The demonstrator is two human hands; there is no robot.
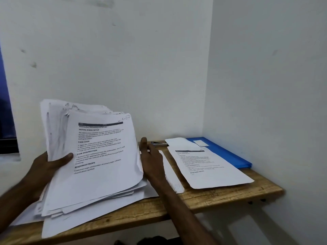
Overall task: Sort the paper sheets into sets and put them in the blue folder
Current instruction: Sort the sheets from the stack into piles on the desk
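Observation:
A thick stack of printed paper sheets (99, 156) stands tilted up off the wooden table. My left hand (51, 165) grips its left edge, thumb on the top page. At the stack's right edge is my right hand (152, 156), thumb up, its fingers hidden behind the sheets. A single printed sheet (210, 167) lies flat to the right, partly over the blue folder (228, 152), which lies shut at the table's far right corner. More loose sheets (74, 223) lie under the stack.
The wooden table (221, 197) sits in a corner between two white walls. A small dark stapler (158, 143) lies at the back by the wall. A folded white paper (178, 142) rests on the folder's left end. A dark window (7, 112) is at the left.

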